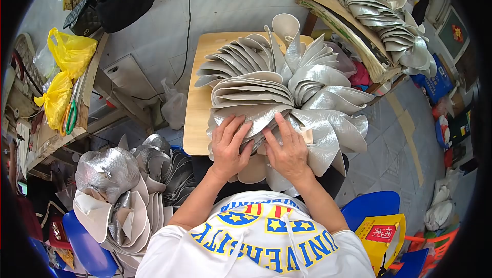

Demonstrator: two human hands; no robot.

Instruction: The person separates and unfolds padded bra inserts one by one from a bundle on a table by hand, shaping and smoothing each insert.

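Observation:
A big pile of insole-shaped pieces (253,93), beige on one side and silvery foil on the other, fans out in overlapping stacks on a small wooden table (200,124). On the near stack, my left hand (230,144) rests with its fingers spread over the front piece and its thumb apart. Beside it, my right hand (287,152) touches the same stack, fingers stretched out and the index finger pointing forward. Part of the stack under both palms is hidden. Neither hand visibly grips a piece.
More foil-backed pieces (138,216) are heaped at the lower left beside a blue chair (89,244). Another stack (384,24) lies on a board at the upper right. A wooden bench (95,93) holds yellow bags (66,67) and green-handled scissors (71,117). A yellow bag (384,242) stands lower right.

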